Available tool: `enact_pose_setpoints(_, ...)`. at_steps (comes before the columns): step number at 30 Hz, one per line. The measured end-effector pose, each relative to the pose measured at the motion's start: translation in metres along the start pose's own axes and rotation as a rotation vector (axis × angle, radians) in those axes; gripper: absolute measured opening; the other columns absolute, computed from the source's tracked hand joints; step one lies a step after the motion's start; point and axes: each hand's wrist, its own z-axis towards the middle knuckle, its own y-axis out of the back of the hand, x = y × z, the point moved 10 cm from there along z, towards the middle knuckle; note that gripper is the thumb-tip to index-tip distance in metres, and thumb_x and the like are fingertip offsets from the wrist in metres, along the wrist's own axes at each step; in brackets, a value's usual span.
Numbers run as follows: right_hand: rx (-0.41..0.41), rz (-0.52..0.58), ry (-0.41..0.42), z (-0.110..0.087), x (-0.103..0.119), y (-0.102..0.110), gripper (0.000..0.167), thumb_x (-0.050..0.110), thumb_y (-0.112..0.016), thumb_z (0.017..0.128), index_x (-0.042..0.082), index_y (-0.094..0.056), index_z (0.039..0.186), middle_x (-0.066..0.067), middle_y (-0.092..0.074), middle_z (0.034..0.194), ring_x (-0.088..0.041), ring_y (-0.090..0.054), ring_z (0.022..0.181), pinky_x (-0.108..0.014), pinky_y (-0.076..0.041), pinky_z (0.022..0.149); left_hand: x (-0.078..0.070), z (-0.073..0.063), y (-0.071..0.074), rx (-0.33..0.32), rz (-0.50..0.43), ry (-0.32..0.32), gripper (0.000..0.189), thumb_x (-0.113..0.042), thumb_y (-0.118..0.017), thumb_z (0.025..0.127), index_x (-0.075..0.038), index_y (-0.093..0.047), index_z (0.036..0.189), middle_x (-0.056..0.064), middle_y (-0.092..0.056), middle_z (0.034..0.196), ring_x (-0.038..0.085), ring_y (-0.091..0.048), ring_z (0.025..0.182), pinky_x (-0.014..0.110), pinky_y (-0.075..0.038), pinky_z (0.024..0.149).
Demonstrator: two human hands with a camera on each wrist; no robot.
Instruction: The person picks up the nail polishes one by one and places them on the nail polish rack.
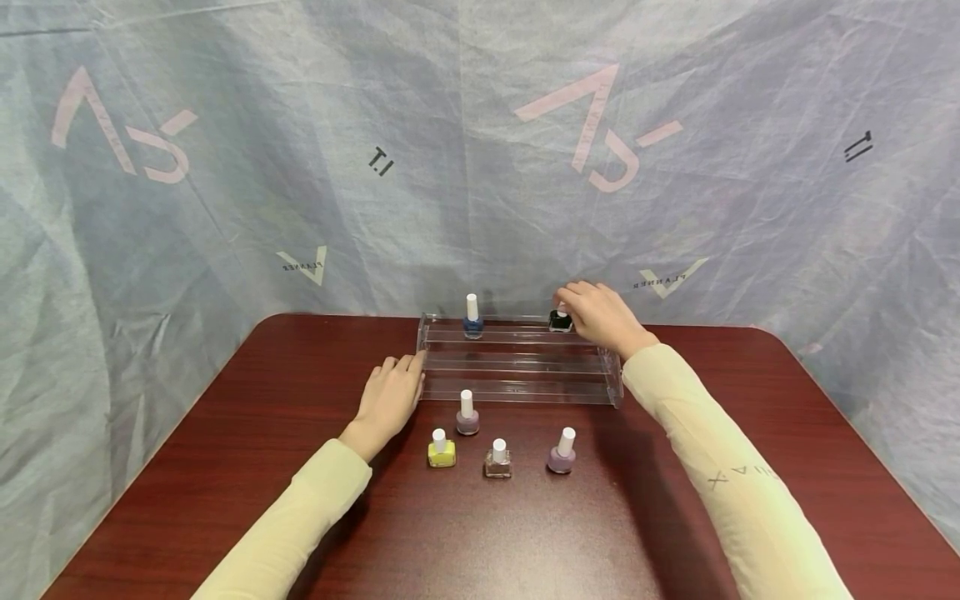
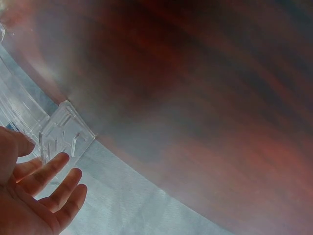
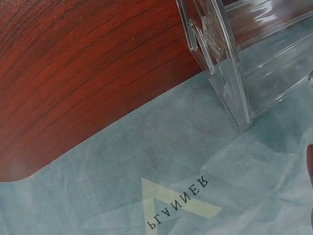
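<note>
A clear tiered acrylic rack (image 1: 517, 362) stands toward the back of the table. My right hand (image 1: 600, 317) pinches the white cap of a dark nail polish bottle (image 1: 559, 322) at the right end of the rack's top tier. Only a sliver of that hand's finger (image 3: 310, 161) shows in the right wrist view. At the rack's left end panel (image 2: 66, 134), my left hand (image 1: 392, 392) rests with relaxed fingers. A blue nail polish bottle (image 1: 472, 323) stands upright on the top tier, left of the dark one.
In front of the rack, a mauve bottle (image 1: 467, 422), a yellow bottle (image 1: 442, 454), a brownish bottle (image 1: 498, 464) and a lilac bottle (image 1: 562, 458) stand on the dark red table (image 1: 720, 400). A grey printed cloth (image 1: 465, 167) hangs behind the table's back edge.
</note>
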Motion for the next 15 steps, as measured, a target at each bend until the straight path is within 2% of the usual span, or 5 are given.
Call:
enact_pose_setpoints(8,0.032,-0.004,-0.006,-0.002,-0.003,-0.012,0.013,0.006,-0.054,0.088,0.011,-0.058,0.099,-0.006,-0.062,0.092,-0.025,-0.058,0.087,-0.043,-0.045,0.074,0.0,0.0,-0.001,0.006,0.002,-0.001,0.039,-0.019,-0.054,0.09,-0.007,-0.051,0.127,0.009,-0.063,0.108,0.029,-0.057,0.093,0.041,-0.048,0.073)
enact_pose_setpoints(15,0.037,-0.01,0.003,-0.003,-0.003,-0.018,0.01,0.006,-0.054,0.088,0.011,-0.057,0.097,-0.005,-0.061,0.089,-0.025,-0.057,0.085,-0.042,-0.044,0.07,-0.001,0.0,0.002,-0.024,0.003,-0.011,0.038,-0.018,-0.056,0.089,-0.007,-0.052,0.125,0.009,-0.064,0.106,0.029,-0.058,0.091,0.041,-0.049,0.07)
